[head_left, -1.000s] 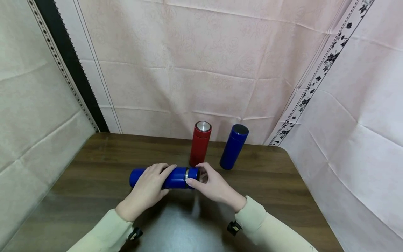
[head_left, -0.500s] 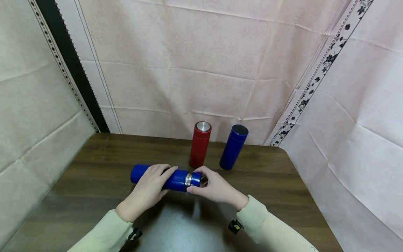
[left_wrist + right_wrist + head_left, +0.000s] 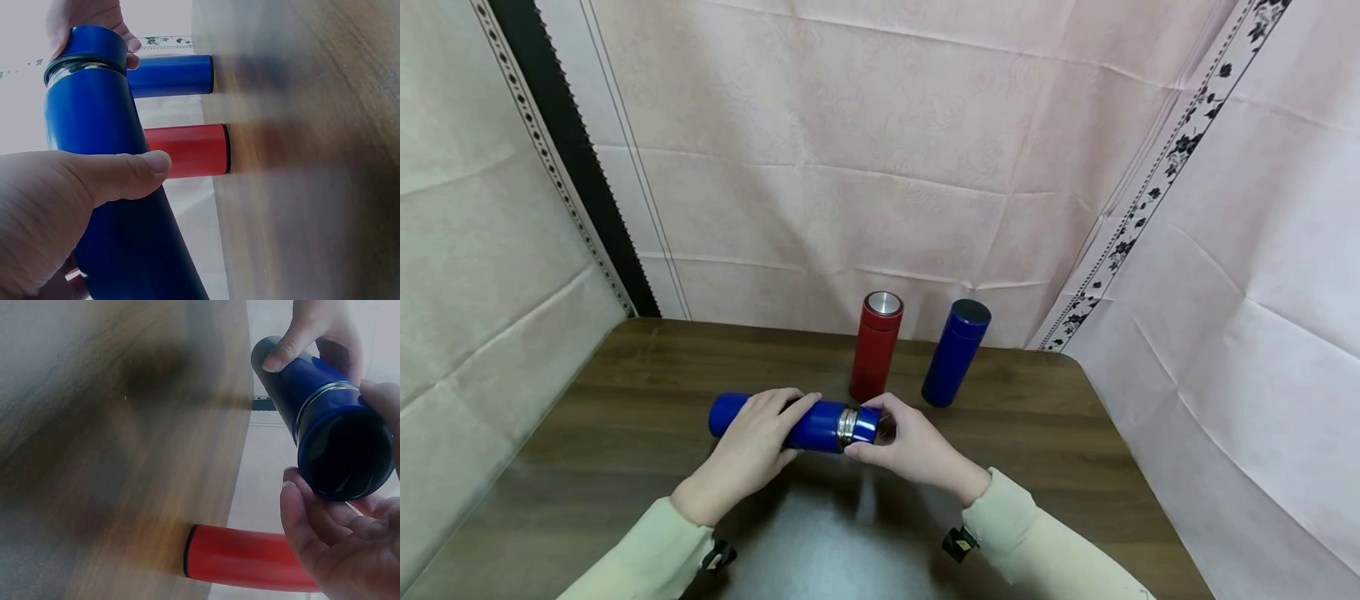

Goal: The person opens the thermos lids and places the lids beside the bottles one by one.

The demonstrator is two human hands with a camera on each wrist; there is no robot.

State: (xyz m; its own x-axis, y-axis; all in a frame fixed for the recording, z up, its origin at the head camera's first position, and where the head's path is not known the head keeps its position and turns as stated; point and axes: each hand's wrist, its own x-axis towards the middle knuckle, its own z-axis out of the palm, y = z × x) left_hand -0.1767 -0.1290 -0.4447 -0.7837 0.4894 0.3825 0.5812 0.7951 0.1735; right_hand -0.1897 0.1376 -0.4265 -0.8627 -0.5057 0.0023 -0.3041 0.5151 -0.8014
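Note:
A blue thermos flask [image 3: 818,427] is held on its side above the table. My left hand [image 3: 752,442] grips its body, the thumb lying across the near side in the left wrist view. At the other end, my right hand [image 3: 906,442] holds the blue lid [image 3: 866,425] between thumb and fingers. A band of silver neck [image 3: 846,426] shows between lid and body. The lid's dark round end [image 3: 347,456] faces the right wrist view.
Behind the hands, a red flask [image 3: 876,348] with a silver top stands upright on the wooden table [image 3: 647,375]. Right of it stands a second blue flask [image 3: 956,357] with a black top. Pale cloth [image 3: 850,167] hangs around the table's back and sides.
The silver band between lid and body has widened from a thin ring, as my right hand shifted slightly right with the lid. The standing flasks have not moved.

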